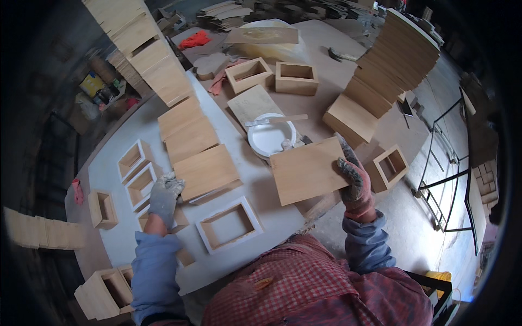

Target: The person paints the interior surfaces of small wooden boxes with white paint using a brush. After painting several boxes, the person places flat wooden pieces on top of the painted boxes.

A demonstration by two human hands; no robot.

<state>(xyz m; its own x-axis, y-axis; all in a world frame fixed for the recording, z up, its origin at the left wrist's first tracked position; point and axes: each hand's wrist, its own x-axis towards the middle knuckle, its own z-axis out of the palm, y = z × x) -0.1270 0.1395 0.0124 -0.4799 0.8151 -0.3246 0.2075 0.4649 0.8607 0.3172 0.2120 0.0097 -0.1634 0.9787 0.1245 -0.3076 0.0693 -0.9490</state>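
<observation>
My gloved right hand grips the right edge of a rectangular wooden panel, held up over the table's near edge. My left hand, in a grey glove, has its fingers curled at the left corner of a stacked wooden panel; whether it grips that panel cannot be told. Between the hands lies an open wooden frame with a white substance on its rim. Several smaller frames with whitened rims stand beside my left hand. A round white tub, with a brush across its rim, stands beyond the right panel.
Tall stacks of thin panels rise at the far left and right. Small wooden boxes stand beyond the tub, another box near my right hand, and more at the lower left. A black metal rack stands on the right.
</observation>
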